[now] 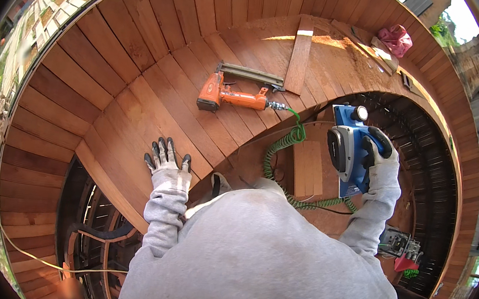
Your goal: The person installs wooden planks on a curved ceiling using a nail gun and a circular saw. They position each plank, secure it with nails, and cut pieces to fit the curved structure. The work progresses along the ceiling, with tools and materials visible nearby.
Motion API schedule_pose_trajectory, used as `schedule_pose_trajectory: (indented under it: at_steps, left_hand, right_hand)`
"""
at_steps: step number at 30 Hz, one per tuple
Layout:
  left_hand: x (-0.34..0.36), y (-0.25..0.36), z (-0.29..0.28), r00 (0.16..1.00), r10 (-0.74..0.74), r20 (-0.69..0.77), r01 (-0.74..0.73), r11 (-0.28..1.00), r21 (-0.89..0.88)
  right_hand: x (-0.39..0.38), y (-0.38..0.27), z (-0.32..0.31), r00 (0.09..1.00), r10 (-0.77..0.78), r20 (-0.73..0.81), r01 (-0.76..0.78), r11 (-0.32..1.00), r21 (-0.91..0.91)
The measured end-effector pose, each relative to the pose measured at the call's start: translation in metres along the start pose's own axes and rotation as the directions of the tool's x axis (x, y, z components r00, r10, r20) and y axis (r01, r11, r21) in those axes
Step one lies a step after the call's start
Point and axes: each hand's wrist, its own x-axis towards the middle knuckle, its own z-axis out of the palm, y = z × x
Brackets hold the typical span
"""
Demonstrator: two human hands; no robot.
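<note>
My left hand (168,156), in a glove with dark fingertips, lies with spread fingers on the curved wooden bench (133,106). My right hand (381,154), gloved too, is wrapped round the black rear handle of a blue electric hand planer (347,138). The planer is held over the sunken middle, right of the bench's inner edge. Beyond my left hand an orange nail gun (242,98) lies on the bench planks. A green coiled air hose (277,152) runs from its fitting over the bench edge and down beside my body.
A loose plank (299,59) lies across the bench behind the nail gun. Farther right are sawdust, wood offcuts (384,57) and a crumpled pink cloth (396,40). A short board (307,168) lies below the planer. At lower left the bench's dark frame (107,217) is uncovered. Machinery (399,243) stands at lower right.
</note>
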Motion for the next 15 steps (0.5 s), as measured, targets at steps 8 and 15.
schedule_pose_trajectory:
  at_steps: [8, 15]
  left_hand:
    - [0.021, 0.008, -0.008, 0.999, -0.025, -0.048, 0.021, 0.997, -0.077]
    - [0.019, 0.02, -0.011, 0.931, -0.36, -0.052, 0.353, 0.929, -0.11]
  right_hand:
    - [0.202, -0.016, 0.056, 0.996, -0.06, 0.072, 0.054, 0.995, 0.081]
    - [0.402, -0.013, 0.153, 0.97, -0.187, 0.154, 0.181, 0.982, 0.051]
